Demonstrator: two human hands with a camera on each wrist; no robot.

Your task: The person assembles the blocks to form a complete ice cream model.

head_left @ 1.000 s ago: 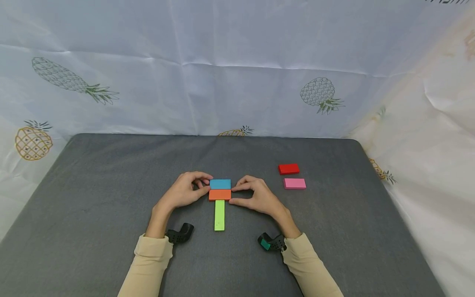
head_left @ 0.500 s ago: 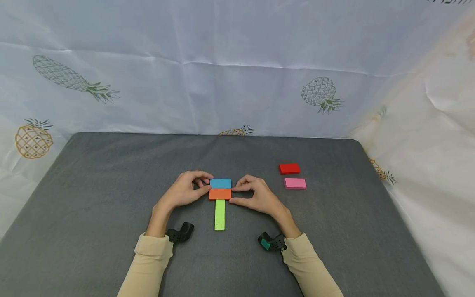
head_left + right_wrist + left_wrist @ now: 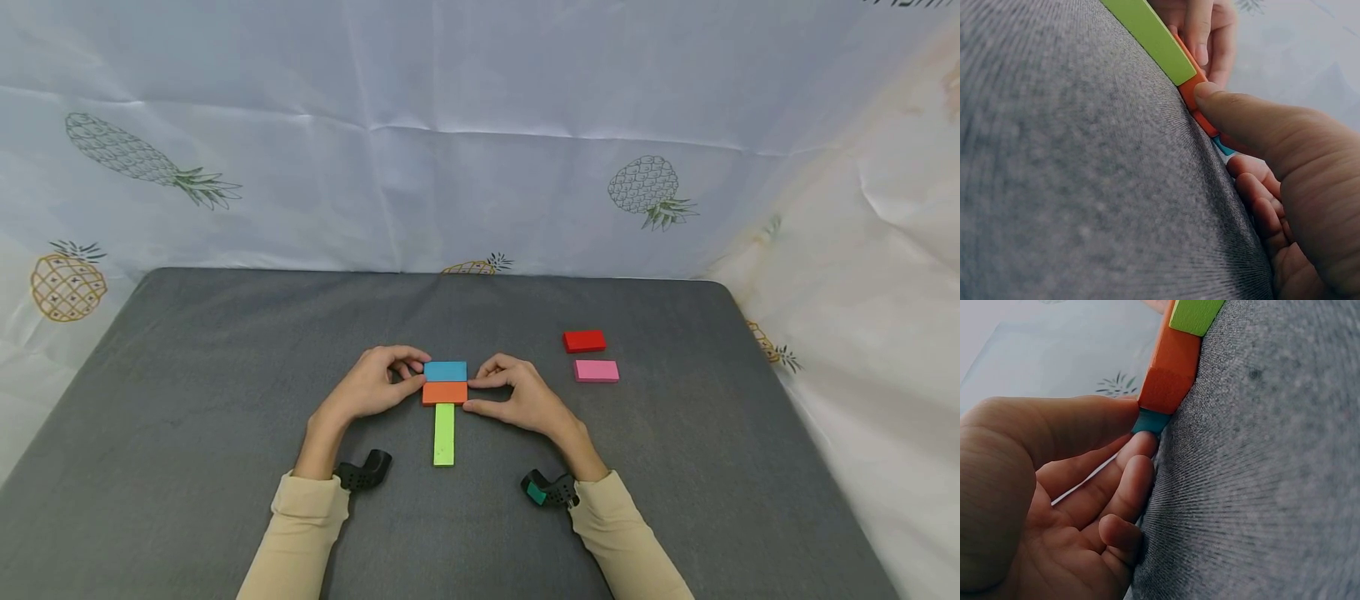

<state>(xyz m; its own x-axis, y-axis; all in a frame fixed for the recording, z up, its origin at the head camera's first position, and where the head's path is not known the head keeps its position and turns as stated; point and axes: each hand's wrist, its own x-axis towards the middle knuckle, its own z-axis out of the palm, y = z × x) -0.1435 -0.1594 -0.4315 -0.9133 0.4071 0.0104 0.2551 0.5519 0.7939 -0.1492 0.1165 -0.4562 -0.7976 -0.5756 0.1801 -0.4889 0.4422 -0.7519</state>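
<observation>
A blue block (image 3: 446, 372) lies flat against the far long side of an orange block (image 3: 446, 393). Below the orange one, a light green block (image 3: 444, 435) points toward the person, its far end meeting the orange block's near side. My left hand (image 3: 377, 384) holds the blue block at its left end, thumb close to the seam with the orange block. On the opposite side, my right hand (image 3: 521, 396) grips the right end of the orange block, with the thumb (image 3: 1235, 109) at its near corner. The right index fingertip's exact contact is hard to see.
A red block (image 3: 584, 342) and a pink block (image 3: 596, 372) lie apart to the right on the grey cloth-covered table (image 3: 675, 500). Behind the table hangs a pale curtain (image 3: 480, 75) with pineapple prints. Black wrist mounts (image 3: 365, 472) sit near both sleeves.
</observation>
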